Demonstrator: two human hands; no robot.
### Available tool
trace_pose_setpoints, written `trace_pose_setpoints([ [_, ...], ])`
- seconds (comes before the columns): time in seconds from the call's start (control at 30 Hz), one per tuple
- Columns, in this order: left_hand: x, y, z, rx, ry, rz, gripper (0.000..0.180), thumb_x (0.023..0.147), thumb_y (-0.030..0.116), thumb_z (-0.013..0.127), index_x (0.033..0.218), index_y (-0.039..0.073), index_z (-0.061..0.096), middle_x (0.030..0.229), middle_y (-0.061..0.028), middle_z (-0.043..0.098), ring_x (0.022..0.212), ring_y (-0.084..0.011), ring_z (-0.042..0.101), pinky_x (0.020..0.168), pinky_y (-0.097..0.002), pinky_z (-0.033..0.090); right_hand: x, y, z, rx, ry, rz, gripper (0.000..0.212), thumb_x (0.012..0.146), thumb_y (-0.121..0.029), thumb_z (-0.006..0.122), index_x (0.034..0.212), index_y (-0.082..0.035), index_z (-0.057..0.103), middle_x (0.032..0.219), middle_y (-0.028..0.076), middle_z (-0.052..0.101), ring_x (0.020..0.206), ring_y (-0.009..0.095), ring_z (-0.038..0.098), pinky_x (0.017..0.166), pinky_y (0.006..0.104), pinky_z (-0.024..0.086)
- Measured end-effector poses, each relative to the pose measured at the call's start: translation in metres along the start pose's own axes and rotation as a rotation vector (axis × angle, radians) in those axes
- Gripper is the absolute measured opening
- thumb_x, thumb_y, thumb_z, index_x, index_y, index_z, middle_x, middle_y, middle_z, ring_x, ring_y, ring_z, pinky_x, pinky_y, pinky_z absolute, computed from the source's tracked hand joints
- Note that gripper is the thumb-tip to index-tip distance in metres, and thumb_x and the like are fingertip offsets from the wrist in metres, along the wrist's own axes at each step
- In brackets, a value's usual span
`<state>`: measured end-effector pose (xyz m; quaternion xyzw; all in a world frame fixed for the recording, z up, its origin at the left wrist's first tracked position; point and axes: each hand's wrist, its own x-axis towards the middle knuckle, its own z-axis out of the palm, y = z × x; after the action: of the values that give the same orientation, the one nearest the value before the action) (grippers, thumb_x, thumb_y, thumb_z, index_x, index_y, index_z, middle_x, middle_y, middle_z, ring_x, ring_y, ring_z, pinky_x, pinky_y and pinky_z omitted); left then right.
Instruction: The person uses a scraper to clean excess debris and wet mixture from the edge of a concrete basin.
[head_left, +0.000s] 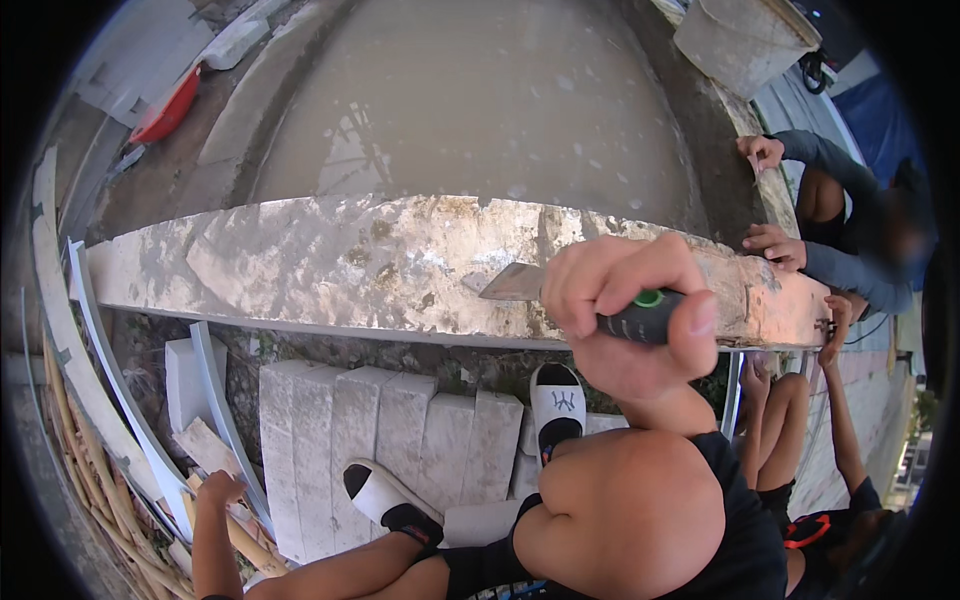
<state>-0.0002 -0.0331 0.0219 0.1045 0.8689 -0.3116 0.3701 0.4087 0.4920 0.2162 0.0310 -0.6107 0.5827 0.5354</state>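
My right hand [635, 310] grips the dark handle [640, 322] of a putty knife, which has a green ring at its end. The metal blade [515, 282] points left, over or against the rough top of a pale, blotchy masonry ledge [400, 255]; whether it touches cannot be made out. At lower left, my left hand [221, 487] is low with curled fingers, close to a whitish block [206, 446] and a bent metal strip [232, 425]. Anything inside those fingers is hidden.
Beyond the ledge lies a wet grey basin [480, 110]. Grey blocks [350, 425] stand near my slippers. A co-worker's hands [775, 245] rest on the right side; another person's hand [835, 320] touches the ledge's end. A bucket [745, 45] and red tub [168, 108] stand farther off.
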Motion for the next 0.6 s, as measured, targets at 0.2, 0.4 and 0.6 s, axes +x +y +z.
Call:
trace_pose_setpoints([
  [0.2,-0.011,0.014,-0.013,-0.167,-0.072,-0.014,0.042,0.084,0.035,0.066,0.086,-0.006,0.074,0.080,-0.0160,0.074,0.062,-0.0253,0.071,0.062,-0.0382,0.059,-0.001,0.006,-0.008,-0.058,-0.021,-0.061,0.050,0.105,-0.041,0.038,0.081,0.001,0.048,0.059,0.012,0.053,0.050,0.017,0.047,0.046,0.0305,0.040],
  [0.4,-0.018,-0.012,0.005,-0.143,-0.267,-0.108,0.046,0.087,0.039,0.065,0.099,-0.005,0.072,0.088,-0.0133,0.076,0.071,-0.0246,0.073,0.065,-0.0370,0.061,0.002,-0.002,0.004,0.021,0.065,-0.139,0.056,0.104,-0.051,0.041,0.086,0.001,0.049,0.063,0.014,0.056,0.051,0.016,0.047,0.046,0.0310,0.041],
  [0.6,-0.011,-0.022,0.018,-0.149,-0.344,-0.112,0.038,0.085,0.039,0.067,0.098,0.004,0.075,0.095,-0.0101,0.076,0.080,-0.0248,0.074,0.074,-0.0371,0.060,0.022,-0.064,-0.013,-0.231,0.044,0.129,0.050,0.094,-0.048,0.064,0.082,-0.001,0.054,0.063,0.009,0.059,0.051,0.013,0.055,0.047,0.0250,0.044],
])
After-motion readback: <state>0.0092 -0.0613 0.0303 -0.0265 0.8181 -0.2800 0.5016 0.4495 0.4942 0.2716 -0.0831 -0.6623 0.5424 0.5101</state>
